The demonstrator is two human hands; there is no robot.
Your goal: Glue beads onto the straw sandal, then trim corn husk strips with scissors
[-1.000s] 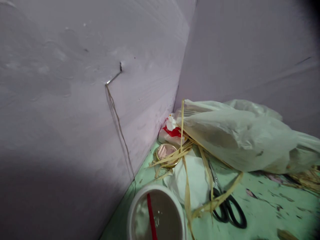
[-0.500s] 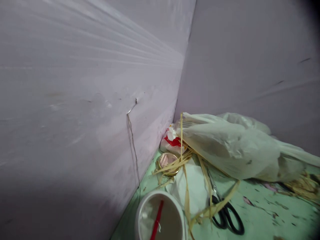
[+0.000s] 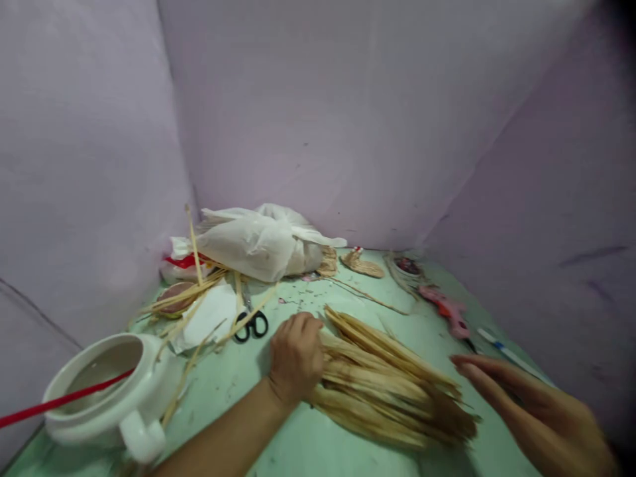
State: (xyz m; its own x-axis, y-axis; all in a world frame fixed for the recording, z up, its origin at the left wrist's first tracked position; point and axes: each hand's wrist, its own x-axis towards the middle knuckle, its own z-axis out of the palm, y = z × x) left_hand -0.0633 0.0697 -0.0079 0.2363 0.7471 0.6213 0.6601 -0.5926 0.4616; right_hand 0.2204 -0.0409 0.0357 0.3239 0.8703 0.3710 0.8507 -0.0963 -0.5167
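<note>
Pot [image 3: 161, 371], white, stands at lower left of the frame, a red strip [image 3: 69, 399] leaning across its rim. White paper [image 3: 211, 315] lies left of centre, black-handled scissors [image 3: 251, 322] just beside it. Near the centre, the left hand [image 3: 297, 358] grasps the left end of a bundle of dry strips [image 3: 382, 381], lower right of centre on the green bench [image 3: 298, 450]. Rightward lies a pink glue gun [image 3: 452, 314]; at lower right, the right hand [image 3: 541, 411] is released, fingers extended, apart from the bundle.
</note>
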